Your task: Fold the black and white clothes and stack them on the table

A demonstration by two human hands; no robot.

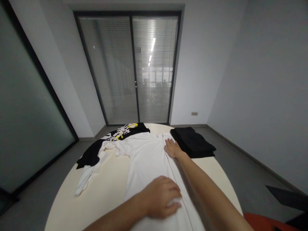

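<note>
Both my hands rest on a white shirt [146, 163] laid out down the middle of a round, pale worktop [108, 192], its left sleeve [90, 173] stretched out to the side and a long crease running down its right. My right hand [172, 148] lies flat near the collar end, fingers spread, palm down, gripping nothing. Closer to me, my left hand [163, 197] sits over the body of the shirt with fingers loosely bent; blur makes it hard to say whether that grip pinches any cloth. Folded black cloth [192, 141] is stacked just right of the collar, while a black garment [113, 136] printed in white and yellow lines the far left edge, before glass doors [154, 73] with blinds.
</note>
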